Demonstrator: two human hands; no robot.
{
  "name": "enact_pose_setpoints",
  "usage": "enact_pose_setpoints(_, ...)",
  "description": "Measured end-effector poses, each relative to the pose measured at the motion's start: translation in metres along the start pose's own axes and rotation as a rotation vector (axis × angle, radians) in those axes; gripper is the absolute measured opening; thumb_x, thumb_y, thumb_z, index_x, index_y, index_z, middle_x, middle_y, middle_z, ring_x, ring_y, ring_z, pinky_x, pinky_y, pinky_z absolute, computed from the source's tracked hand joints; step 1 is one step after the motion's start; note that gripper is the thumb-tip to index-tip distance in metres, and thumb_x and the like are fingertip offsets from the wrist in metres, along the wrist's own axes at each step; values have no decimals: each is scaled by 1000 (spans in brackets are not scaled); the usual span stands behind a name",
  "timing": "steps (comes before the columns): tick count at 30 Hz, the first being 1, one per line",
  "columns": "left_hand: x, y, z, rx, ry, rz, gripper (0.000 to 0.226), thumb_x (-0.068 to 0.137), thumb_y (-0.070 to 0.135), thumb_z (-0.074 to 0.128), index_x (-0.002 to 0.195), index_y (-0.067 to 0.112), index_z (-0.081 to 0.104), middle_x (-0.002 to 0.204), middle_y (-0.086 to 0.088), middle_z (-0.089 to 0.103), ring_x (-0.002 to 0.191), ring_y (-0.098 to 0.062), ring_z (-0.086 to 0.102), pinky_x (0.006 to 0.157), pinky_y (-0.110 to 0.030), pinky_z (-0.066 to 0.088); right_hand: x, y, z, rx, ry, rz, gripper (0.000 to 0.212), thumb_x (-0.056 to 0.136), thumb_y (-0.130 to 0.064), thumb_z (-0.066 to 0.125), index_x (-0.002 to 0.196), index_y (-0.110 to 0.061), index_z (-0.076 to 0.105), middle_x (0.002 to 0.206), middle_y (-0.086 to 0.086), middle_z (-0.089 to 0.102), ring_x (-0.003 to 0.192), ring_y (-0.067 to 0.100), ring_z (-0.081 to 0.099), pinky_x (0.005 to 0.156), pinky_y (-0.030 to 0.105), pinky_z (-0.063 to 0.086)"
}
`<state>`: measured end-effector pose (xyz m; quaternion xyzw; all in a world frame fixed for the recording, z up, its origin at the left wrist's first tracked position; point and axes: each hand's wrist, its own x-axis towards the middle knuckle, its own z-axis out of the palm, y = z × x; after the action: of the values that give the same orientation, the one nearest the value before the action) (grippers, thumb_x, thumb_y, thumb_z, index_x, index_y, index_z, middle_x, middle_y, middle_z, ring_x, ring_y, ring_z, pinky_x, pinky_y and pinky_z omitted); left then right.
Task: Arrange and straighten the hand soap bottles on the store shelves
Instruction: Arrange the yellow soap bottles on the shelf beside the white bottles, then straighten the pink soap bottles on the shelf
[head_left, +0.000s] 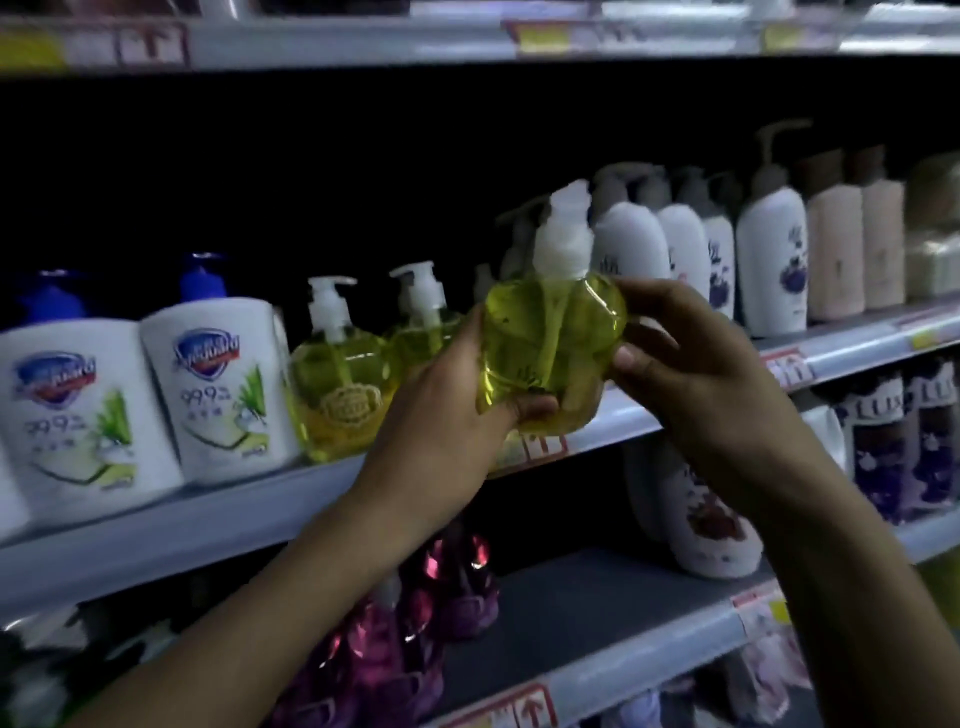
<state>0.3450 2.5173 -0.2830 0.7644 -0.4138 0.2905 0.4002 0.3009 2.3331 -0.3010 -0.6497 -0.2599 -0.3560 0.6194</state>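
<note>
Left hand (447, 415) and right hand (691, 364) gripping yellow soap bottle (550, 338)

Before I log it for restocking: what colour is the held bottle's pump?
White, on the held bottle, head view.

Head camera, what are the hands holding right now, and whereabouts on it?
A yellow soap bottle, held off the shelf by its clear body: left hand under the lower left side, right hand on the right side. The white pump is untouched.

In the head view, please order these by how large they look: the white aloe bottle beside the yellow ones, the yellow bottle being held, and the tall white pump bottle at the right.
1. White aloe bottle, largest.
2. Tall white pump bottle.
3. Held yellow bottle, smallest.

The last two look close, and the held one is nearer the camera, so that order is unsure.
</note>
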Motion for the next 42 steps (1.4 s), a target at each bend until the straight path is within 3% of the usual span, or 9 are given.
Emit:
enact_pose_setpoints(7, 54, -9, 22, 115, 18, -55, 71, 86, -7, 53, 140, 30, 25, 84, -4, 63, 48, -6, 62, 39, -10, 42, 37, 28, 8, -100, 137, -83, 58, 93, 14, 43, 141, -18, 42, 139, -4, 51, 132, 4, 45, 106, 31, 44)
enact_pose_setpoints(12, 66, -18, 40, 255, -94, -238, 74, 90, 5, 59, 143, 34, 16, 87, 1, 64, 46, -4, 62, 50, -23, 52, 44, 65, 5, -141, 189, 12, 66, 91, 14, 44, 141, -29, 42, 126, -27, 50, 124, -1, 48, 108, 38, 44)
enact_pose_setpoints(16, 66, -21, 44, 382, -109, -268, 72, 91, 31, 59, 147, 35, 13, 83, 5, 59, 43, -2, 60, 60, -31, 56, 46, 75, 7, -221, 139, 81, 64, 93, 8, 45, 145, -28, 37, 133, -10, 51, 124, 13, 50, 104, 44, 46)
enact_pose_setpoints(19, 69, -16, 45, 476, -26, -202, 61, 92, 37, 55, 144, 24, 27, 77, 5, 57, 53, -9, 60, 62, -37, 57, 48, 76, 13, -338, 154, 52, 62, 95, 2, 43, 149, -25, 27, 138, -2, 48, 124, 15, 50, 105, 41, 44)
enact_pose_setpoints(24, 72, -18, 36, 624, -50, -167, 27, 94, 30, 53, 115, 13, 58, 92, -3, 61, 75, -16, 60, 68, -31, 49, 46, 81, 30, -572, 108, -12, 65, 89, 3, 45, 147, -21, 31, 147, 2, 37, 109, -6, 40, 94, 9, 32)
enact_pose_setpoints(28, 69, -24, 26, 693, -94, -113, 38, 96, 18, 53, 132, 8, 48, 121, -11, 58, 106, -26, 58, 76, -28, 39, 45, 85, 35, -611, 96, 5, 76, 83, 8, 43, 149, -26, 26, 151, 1, 29, 135, 15, 33, 109, 26, 29)
enact_pose_setpoints(34, 46, -23, 5, 720, -177, 22, 28, 93, 10, 47, 120, 9, 53, 120, -10, 57, 103, -32, 58, 85, -43, 51, 37, 78, 39, -724, 29, 50, 81, 82, 8, 48, 153, -18, 18, 160, 10, 15, 148, 22, 15, 120, 33, 17)
enact_pose_setpoints(38, 12, -15, -21, 796, -170, 91, 42, 92, 13, 43, 134, 9, 46, 143, -7, 44, 118, -35, 54, 93, -47, 47, 18, 57, 61, -893, 44, 15, 76, 76, -6, 51, 148, 0, 28, 151, 30, 23, 142, 41, 24, 118, 39, 21)
enact_pose_setpoints(42, -51, -13, -59, 831, -168, 130, 40, 90, 16, 44, 129, 13, 51, 130, -8, 53, 100, -37, 60, 74, -48, 53, -6, 28, 105, -898, 154, -71, 60, 71, -14, 35, 128, -1, 50, 128, 30, 42, 115, 45, 45, 99, 44, 40)
